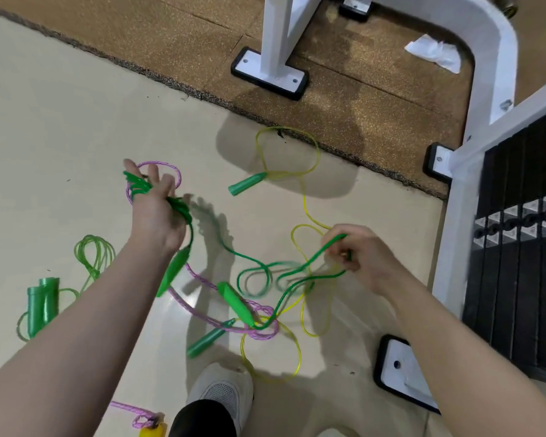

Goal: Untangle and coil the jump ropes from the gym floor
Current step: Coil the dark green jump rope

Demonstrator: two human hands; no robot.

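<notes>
My left hand [155, 209] is raised with several turns of the dark green rope [284, 275] wrapped around its spread fingers; one green handle [172, 269] dangles below the wrist. My right hand [356, 257] pinches a further stretch of the same green rope. Its other handle [235, 302] lies in the tangle on the floor. A pink braided rope [202, 310] loops behind my left hand and through the tangle. A yellow rope [300, 146] with green handles [246, 183] crosses the tangle on the cream floor.
A coiled light-green rope with two handles [43, 302] lies at the left. A white machine frame [275, 42] stands on brown rubber matting, with a black weight stack [517, 247] at the right. My white shoe [224, 392] and a yellow handle [152, 430] are at the bottom.
</notes>
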